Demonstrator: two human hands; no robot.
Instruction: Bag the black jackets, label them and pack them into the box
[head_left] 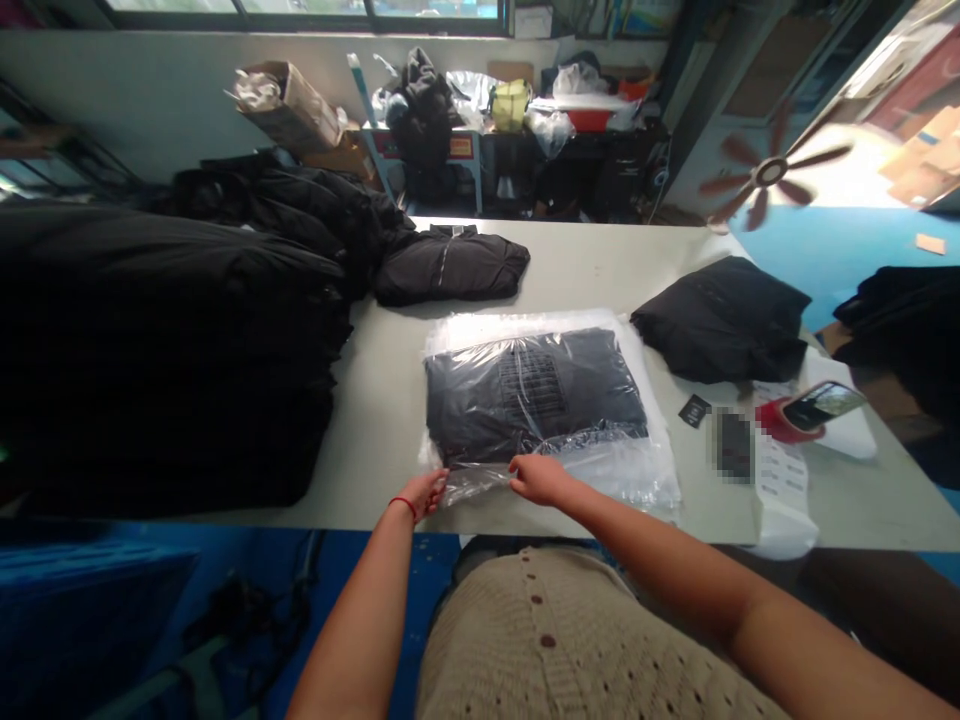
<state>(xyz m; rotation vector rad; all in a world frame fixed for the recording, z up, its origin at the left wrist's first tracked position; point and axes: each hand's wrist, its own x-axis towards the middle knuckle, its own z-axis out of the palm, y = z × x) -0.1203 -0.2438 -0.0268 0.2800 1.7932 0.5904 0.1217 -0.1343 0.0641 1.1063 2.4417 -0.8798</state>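
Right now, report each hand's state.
Left hand: closed, holding the near edge of the clear plastic bag.
Right hand: closed, pinching that same edge.

1. A pale, smooth-topped table (589, 268) carries everything here.
2. Along its left side stands a tall pile of black garments (165, 350), reaching almost to the near edge.
3. Beyond the middle lies a folded black jacket (484, 268), its pale zip showing.
4. Nearer, clear plastic sheets (630, 475) lie flat, bearing a dark folded garment (465, 395) in a clear plastic bag (476, 484).
5. To the right rests another black garment (724, 320), loosely folded.
6. Just below that are a small black card (695, 410), a dark item (733, 445) (too pixelated to identify) and a white label strip (781, 485), curling at the near edge.
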